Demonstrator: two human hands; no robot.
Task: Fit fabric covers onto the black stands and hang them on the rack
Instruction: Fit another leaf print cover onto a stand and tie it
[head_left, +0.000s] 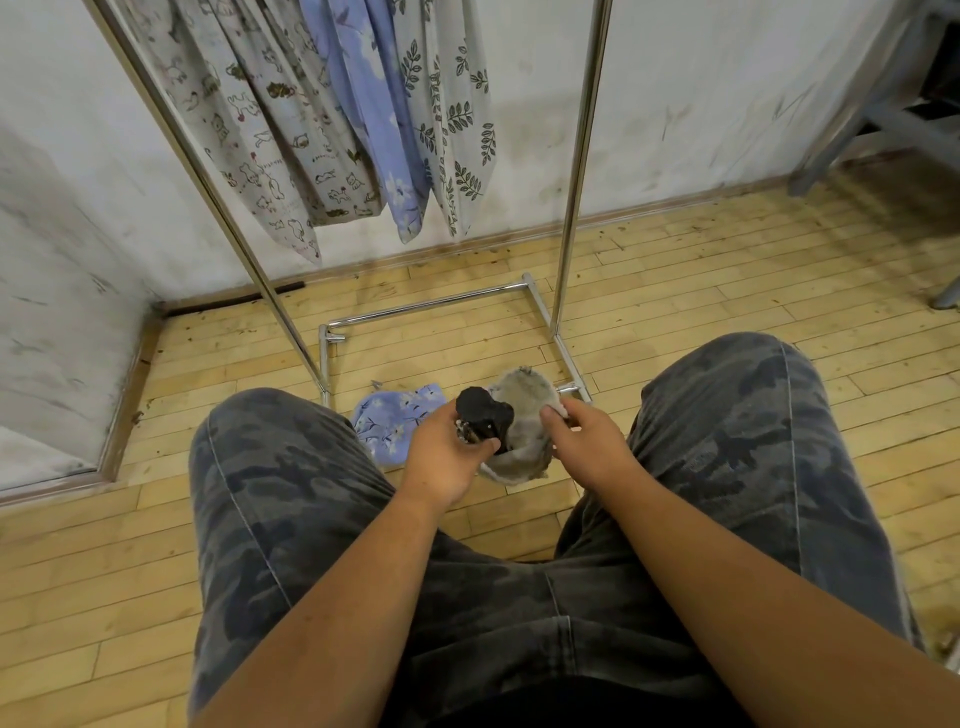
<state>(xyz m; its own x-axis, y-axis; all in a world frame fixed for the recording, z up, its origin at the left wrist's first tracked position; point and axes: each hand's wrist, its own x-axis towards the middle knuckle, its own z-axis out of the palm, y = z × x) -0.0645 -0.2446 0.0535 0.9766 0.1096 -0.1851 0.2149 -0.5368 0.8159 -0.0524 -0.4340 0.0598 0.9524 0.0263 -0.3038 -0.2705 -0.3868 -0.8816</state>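
Observation:
My left hand (447, 452) grips a black stand (483, 415) by its lower end, near a metal clip. The stand's top pokes at the mouth of a grey fabric cover (524, 410). My right hand (582, 441) pinches the rim of that cover and holds it open beside the stand. Both hands are between my knees, above the floor. A blue floral cover (395, 421) lies on the wooden floor just left of the hands. Three covered stands hang on the chrome rack (576, 171): a cat-print one (260, 130), a blue one (374, 119) and a leaf-print one (452, 114).
The rack's base bars (431, 309) lie on the floor right ahead of my knees. A white wall stands behind the rack and a panel at the left. Grey furniture legs (852, 135) are at the far right.

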